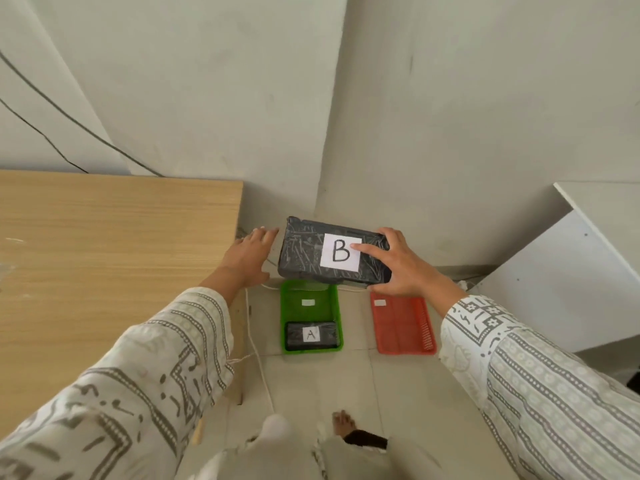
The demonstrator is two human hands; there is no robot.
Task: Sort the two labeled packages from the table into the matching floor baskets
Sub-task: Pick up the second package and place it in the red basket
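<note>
Package B [334, 255] is hanging in the air past the surface's [114, 244] right edge, above the floor [346, 382] baskets. Your right hand [398, 263] is pinching its right end, thumb lying on the label, so the letter is staying readable. Your left hand [251, 256] is spread open just beside its left end, seemingly apart. Package A [311, 336] is sitting in the green basket [311, 318]; the red basket [401, 325] is waiting empty, likely B's.

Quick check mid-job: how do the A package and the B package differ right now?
The A package lies flat in the green basket on the floor; the B package is up in the air, above the baskets. Nothing touches A, while the right hand grips B's end and the left hand is open beside it. B is tilted; A sits square. Both are dark wrapped blocks with a white lettered label.
</note>
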